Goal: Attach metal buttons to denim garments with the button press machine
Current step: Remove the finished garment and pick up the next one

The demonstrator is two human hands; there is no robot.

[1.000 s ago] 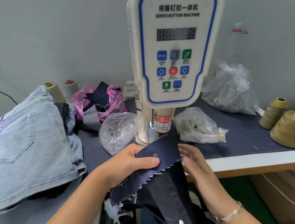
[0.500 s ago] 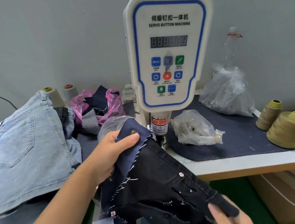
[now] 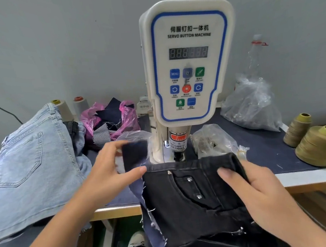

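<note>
Black denim garment (image 3: 194,195) lies near, below the button machine (image 3: 188,62); left hand (image 3: 111,173) pinches its flap, right hand (image 3: 262,189) grips the waistband. Far left, pink bag (image 3: 126,118) holds dark fabric scraps; clear bag (image 3: 215,140) right of the machine holds metal buttons.

Both hands (image 3: 111,173) (image 3: 262,191) grip black denim (image 3: 194,199) below button machine (image 3: 188,62).

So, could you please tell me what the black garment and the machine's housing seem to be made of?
Black garment: apparently black denim, matte, with visible seams, metal rivets and frayed threads at its edge. Machine housing: probably moulded plastic, smooth cream-white with a slight sheen.
</note>
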